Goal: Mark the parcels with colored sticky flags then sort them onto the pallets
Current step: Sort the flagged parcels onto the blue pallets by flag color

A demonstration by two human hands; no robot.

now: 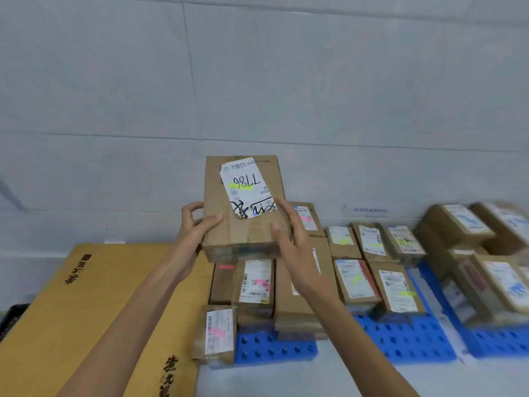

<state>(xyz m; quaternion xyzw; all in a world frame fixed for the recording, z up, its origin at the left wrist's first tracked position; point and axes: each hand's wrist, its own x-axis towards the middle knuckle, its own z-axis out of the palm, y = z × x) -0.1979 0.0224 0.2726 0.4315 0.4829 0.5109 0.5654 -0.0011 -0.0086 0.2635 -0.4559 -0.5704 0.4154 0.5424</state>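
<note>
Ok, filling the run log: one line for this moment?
left hand + right hand: grip parcel | flag: yellow | placed: no

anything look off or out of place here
The box gripped by the left hand and right hand carries a yellow-green flag yet hangs over the pink-flagged stack; the yellow-green boxes sit on the next pallet to the right. Its label is also stuck on crooked.

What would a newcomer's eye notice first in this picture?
Probably the cardboard parcel, held up at the centre between the left hand and right hand, with a yellow-green flag on its white label. Below it, pink-flagged parcels sit on a blue pallet; yellow-flagged ones lie further right.
</note>
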